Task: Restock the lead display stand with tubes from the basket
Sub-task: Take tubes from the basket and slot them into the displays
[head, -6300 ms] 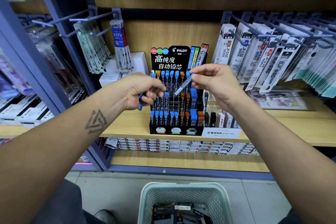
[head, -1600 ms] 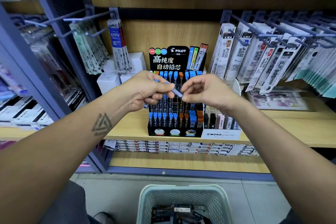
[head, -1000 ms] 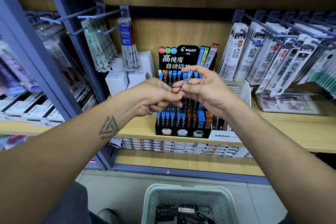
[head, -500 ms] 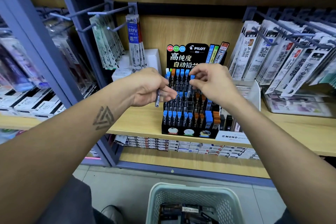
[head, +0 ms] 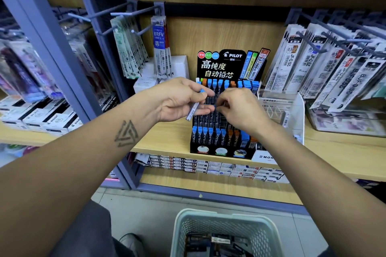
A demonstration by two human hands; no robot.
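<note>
Black tiered cardboard lead display stand (head: 224,148) — white lettering, red, green and blue dots; blue- and orange-capped lead tubes (head: 217,134); pale green perforated plastic basket (head: 224,223); light wooden shelf (head: 167,140).

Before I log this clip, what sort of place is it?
Most likely a stationery shop aisle. A branded lead display stand sits on a wooden shelf, packaged refills hang on hooks beside it, and a plastic basket of stock stands on the floor.
</note>
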